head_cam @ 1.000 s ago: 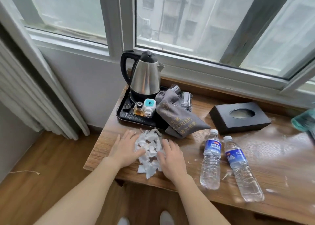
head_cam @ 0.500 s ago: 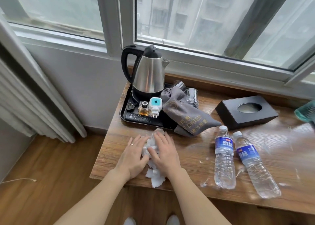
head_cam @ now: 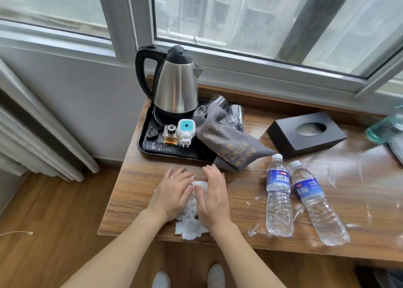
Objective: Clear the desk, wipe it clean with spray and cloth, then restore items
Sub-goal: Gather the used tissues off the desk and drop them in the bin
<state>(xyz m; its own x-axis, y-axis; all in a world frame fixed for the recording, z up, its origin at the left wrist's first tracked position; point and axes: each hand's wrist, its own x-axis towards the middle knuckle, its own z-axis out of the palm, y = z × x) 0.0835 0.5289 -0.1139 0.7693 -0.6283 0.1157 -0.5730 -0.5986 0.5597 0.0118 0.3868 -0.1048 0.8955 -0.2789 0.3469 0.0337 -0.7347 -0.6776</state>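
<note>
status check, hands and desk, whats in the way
Left hand and right hand cupped round white tissue scraps. Desk uncleared. Two bottles lying alongside.

Tray at bench back-left corner, kettle on it. Pouch overhangs tray's right edge. Tissue box to the right. 2 bottles lying in front of the box. Paper scraps at front edge.

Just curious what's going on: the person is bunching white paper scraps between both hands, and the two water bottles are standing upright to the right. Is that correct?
Not quite. In the head view the two bottles lie on their sides on the desk, not upright. The rest holds: the left hand and right hand gather white paper scraps between them.
</note>
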